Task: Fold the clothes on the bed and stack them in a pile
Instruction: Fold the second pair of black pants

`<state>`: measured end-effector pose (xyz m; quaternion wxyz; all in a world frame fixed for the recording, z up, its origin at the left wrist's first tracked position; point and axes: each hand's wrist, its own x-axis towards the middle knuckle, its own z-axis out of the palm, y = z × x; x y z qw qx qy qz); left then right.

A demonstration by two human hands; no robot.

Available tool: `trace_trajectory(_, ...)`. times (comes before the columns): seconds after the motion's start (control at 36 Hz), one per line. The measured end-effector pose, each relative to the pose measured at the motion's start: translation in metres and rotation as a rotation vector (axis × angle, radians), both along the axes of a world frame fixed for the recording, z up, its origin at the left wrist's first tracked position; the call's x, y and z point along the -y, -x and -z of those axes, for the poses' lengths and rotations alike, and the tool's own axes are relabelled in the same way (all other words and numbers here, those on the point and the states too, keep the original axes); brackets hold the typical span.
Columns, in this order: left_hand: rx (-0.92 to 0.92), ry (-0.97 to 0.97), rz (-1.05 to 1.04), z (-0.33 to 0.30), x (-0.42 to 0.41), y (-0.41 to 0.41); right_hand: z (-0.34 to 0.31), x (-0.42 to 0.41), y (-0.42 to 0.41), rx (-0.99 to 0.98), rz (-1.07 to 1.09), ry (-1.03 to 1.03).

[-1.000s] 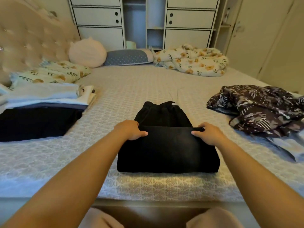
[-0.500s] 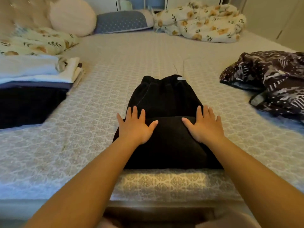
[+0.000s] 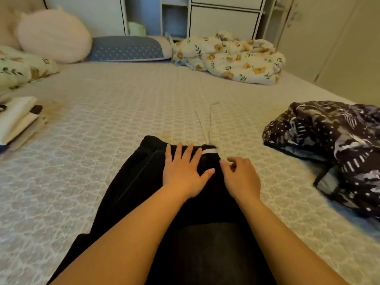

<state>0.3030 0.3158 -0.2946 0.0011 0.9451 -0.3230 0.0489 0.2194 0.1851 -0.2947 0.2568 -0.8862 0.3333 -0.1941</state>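
Note:
Black trousers [image 3: 133, 182] lie on the bed [image 3: 102, 120] in front of me, waistband at the far end, with the lower part folded up over the near half. My left hand [image 3: 183, 171] presses flat on the fabric just below the waistband, fingers spread. Beside it, my right hand [image 3: 242, 179] has curled fingers and pinches a small whitish bit at the waistband's right end. A pale drawstring [image 3: 205, 124] trails from the waistband up the bed. The pile of folded clothes [image 3: 16, 118] shows at the left edge. A dark patterned garment [image 3: 333, 145] lies crumpled at the right.
A floral quilt [image 3: 230, 58] is bunched at the far right of the bed. A round pink cushion [image 3: 53, 36], a blue pillow [image 3: 127, 48] and a floral pillow [image 3: 20, 68] line the far left. White cabinets [image 3: 222, 19] stand behind the bed.
Both hands have slid from the folded edge up to the waistband. The left stays flat. The right has curled from flat into a pinch. My view has moved forward and closer.

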Motion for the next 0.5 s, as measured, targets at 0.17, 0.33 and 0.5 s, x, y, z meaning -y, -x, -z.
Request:
trace_trajectory(0.17, -0.023, 0.060, -0.020, 0.000, 0.016, -0.017, 0.001, 0.034, -0.049, 0.086, -0.186, -0.006)
trace_trajectory(0.33, -0.018, 0.075, -0.013, 0.000, 0.018, -0.022, -0.009, 0.046, -0.090, -0.115, -0.142, -0.051)
trace_trajectory(0.5, -0.013, 0.066, -0.019, 0.000, 0.019, -0.020, -0.023, 0.046, -0.106, -0.245, -0.208, -0.244)
